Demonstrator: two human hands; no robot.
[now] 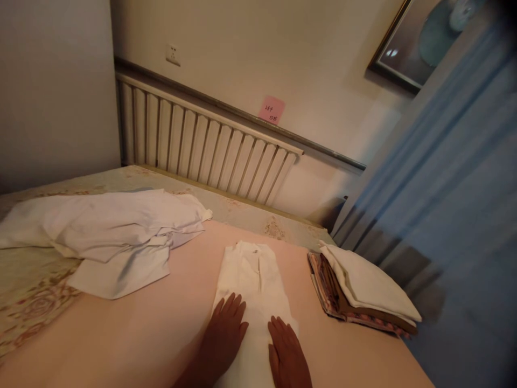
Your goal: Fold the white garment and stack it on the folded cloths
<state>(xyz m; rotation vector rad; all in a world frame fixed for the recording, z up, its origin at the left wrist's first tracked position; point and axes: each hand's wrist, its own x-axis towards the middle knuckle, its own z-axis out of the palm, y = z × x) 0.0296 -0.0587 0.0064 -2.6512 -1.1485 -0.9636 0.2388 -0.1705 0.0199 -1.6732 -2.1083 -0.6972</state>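
A white shirt [254,302], folded into a long narrow strip, lies with its collar end pointing away from me. On its left edge rests my left hand [226,331], flat with the fingers stretched out. My right hand [287,347] lies flat along the opposite edge, its fingers extended too. Neither hand grips anything. The lower end of the shirt runs out of view between my forearms.
Under the shirt is a pink cloth [161,323] on a flowered bedspread [40,307]. Loose white garments [121,226] lie in a heap at left. A stack of folded clothes [367,291] sits at right, near a blue curtain [452,215]. Behind stands a radiator [210,145].
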